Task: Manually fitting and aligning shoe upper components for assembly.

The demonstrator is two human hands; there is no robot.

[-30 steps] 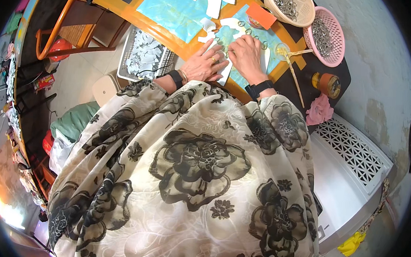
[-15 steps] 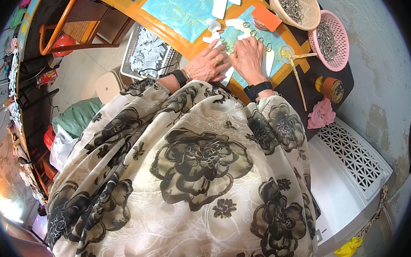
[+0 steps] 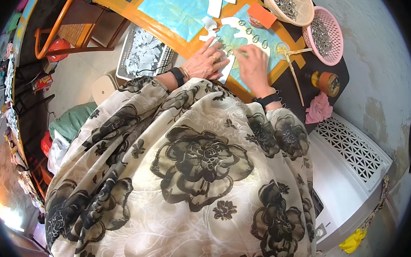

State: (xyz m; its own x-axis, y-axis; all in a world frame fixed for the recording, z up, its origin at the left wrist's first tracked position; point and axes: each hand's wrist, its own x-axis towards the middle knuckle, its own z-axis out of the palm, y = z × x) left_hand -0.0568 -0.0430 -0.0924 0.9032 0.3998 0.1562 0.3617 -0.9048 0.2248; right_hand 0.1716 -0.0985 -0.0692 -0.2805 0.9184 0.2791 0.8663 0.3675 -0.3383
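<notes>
L hand (image 3: 203,65) lies palm-down over white flat strip of sheet material w/ wavy edge (image 3: 226,69); fingers laid out across it, not closed round anything. Strip is on bench w/ blue top & orange tape borders (image 3: 123,3), close in front of body, long axis slanting from upper L to lower R, betw. the two hands; much of it hidden under L fingers. R hand (image 3: 254,65) is just R of strip, wrist bent so fingertips point L, across strip's long axis. R grip: thumb & index look drawn close; can't tell if pinching anything, fingertips too small/blurred. Nearest to them, just L: small oval metal ring (image 3: 230,53) at strip's R edge. So L hand is on strip, R nearer its ringed edge; whether R touches, can't tell. Beyond R hand, 2nd white flat wavy-edged piece (image 3: 242,32) w/ several similar rings spaced along it, also slanting upper L to lower R. Far R: round pink plastic basket (image 3: 341,46) & round beige plastic basket (image 3: 299,23), both w/ metal hardware.
</notes>
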